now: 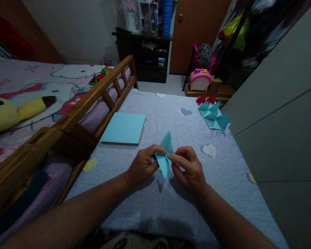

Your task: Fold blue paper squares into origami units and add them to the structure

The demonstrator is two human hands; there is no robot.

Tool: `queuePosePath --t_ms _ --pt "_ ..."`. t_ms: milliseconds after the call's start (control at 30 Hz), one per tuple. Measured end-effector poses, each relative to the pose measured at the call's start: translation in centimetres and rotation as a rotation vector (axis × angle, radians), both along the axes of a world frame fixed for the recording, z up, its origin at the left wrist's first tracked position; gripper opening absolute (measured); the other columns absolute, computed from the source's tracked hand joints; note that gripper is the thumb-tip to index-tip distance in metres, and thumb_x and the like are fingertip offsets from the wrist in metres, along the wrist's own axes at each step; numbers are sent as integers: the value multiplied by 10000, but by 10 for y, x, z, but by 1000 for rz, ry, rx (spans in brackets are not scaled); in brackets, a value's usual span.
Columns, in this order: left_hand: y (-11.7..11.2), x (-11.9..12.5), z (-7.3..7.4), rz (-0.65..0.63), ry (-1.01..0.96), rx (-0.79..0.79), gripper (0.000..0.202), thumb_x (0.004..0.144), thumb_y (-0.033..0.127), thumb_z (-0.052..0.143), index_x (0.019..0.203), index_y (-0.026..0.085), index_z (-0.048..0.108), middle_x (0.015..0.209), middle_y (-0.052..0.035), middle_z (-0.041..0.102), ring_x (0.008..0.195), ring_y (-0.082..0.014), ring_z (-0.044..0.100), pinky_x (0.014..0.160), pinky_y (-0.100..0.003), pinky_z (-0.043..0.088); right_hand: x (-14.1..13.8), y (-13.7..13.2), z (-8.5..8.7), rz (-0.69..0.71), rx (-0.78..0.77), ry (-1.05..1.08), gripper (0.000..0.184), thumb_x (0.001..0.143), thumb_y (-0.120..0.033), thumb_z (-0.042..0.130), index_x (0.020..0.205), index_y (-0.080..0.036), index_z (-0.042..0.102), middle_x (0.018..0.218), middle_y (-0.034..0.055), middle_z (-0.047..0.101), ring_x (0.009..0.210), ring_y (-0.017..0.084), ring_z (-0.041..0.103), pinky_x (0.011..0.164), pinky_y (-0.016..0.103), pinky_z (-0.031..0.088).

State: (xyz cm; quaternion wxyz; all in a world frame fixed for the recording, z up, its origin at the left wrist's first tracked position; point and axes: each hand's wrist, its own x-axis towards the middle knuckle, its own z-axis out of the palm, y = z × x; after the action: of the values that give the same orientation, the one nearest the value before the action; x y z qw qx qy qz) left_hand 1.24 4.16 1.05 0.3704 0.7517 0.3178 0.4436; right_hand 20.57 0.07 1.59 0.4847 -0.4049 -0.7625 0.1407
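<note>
Paper (163, 163), blue and folded to a point at each end, is held up over the middle of a heart-print sheet (166, 108) by a person's two bare hands. At far left, a yellow plush toy (5, 116) lies on a cartoon-print bed, fenced off by a wooden rail (93, 93) running along the sheet's left edge. Just inside that edge sits a neat stack (124, 128) of square sheets, light blue on top, well apart from the folded piece. Next comes the left hand (143, 164), thumb and forefinger pinching the paper's left side. One tip of the paper points toward the sheet's far edge, the other toward its near edge. From the right, the right hand (190, 169) pinches the opposite side, one fingertip pressed on the middle crease. Near the sheet's far right corner stand pointed blue shapes (214, 116), with red shapes (204, 99) just behind them, nearer the corner. A pale cabinet (282, 103) rises along the sheet's right edge.
</note>
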Motion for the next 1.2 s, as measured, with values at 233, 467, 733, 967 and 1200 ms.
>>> queuePosePath --t_ms 233,467,733,967,1200 --pt "0 -1 -4 -12 -28 -41 122 872 149 623 986 194 631 842 -1 669 698 -117 627 658 -224 503 0 1 -3 1 -23 18 409 891 -49 581 1190 -312 671 998 31 499 837 153 582 681 297 536" --pt "0 -1 -5 8 -18 -39 154 861 102 609 982 191 642 839 -2 666 721 -126 626 685 -235 500 -2 1 2 -28 -9 49 364 906 -70 573 1161 -299 696 957 28 521 809 150 589 670 297 542" --pt "1 -2 2 -16 -2 37 161 873 91 589 944 193 691 785 -2 671 705 -128 625 667 -242 493 -2 1 4 -21 -15 34 335 900 -81 566 1132 -279 704 936 32 537 780 151 587 648 295 530" --pt "1 1 5 -60 -3 -26 120 874 123 594 894 188 693 750 -13 669 676 -132 612 626 -245 477 6 1 5 -49 -300 313 176 907 -215 566 1074 -238 616 934 29 583 809 165 584 711 311 501" --pt "-3 4 2 -190 -12 -126 128 872 128 590 903 188 698 781 -28 694 692 -134 634 648 -257 495 4 12 1 56 -778 579 287 798 -434 733 933 -201 635 750 -21 567 623 118 497 548 235 409"
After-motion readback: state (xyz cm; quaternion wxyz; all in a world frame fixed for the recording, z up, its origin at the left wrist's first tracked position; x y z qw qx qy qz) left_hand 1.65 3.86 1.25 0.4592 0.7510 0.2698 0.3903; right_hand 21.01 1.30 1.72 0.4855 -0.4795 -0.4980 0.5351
